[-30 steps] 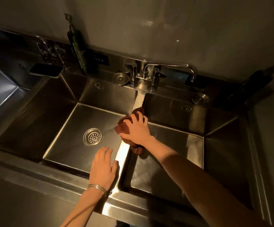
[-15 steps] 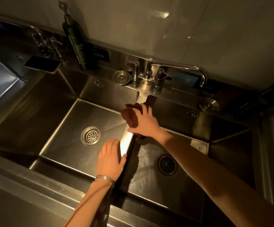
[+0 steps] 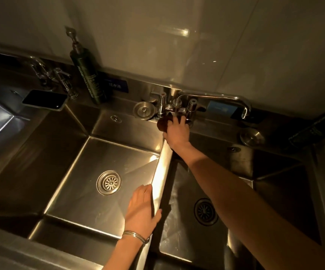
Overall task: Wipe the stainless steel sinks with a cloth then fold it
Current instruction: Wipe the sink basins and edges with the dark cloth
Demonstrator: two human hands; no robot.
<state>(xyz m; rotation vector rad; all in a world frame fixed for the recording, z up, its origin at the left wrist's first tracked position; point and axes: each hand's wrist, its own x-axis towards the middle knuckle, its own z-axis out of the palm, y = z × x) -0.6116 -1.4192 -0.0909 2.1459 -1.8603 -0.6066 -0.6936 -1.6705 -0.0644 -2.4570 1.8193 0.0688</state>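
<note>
The right hand [image 3: 177, 131] reaches to the back ledge of the sink unit, where the divider [image 3: 160, 170] between the two basins meets it. Its fingers bend over a bunched dark brown cloth [image 3: 162, 124] and hold it against the steel at the foot of the faucet [image 3: 206, 96]. Part of the cloth bulges out to the left of the fingers. The left hand [image 3: 142, 209] lies released and flat on the near part of the divider, with its fingers straight and its thumb hanging over toward the right sink [image 3: 181, 236]; a thin metal bracelet [image 3: 136, 235] circles its wrist. The left sink [image 3: 76, 172] shows its round drain [image 3: 109, 182] in the middle of the floor, and the right sink's darker drain [image 3: 205, 211] sits just below the outstretched right forearm. Along the back ledge, a round metal plug [image 3: 144, 110] lies just left of the faucet handles. A tall dark pump bottle [image 3: 87, 75] stands further left, and a phone [image 3: 44, 99] lies flat near the back left corner of the left sink.
</note>
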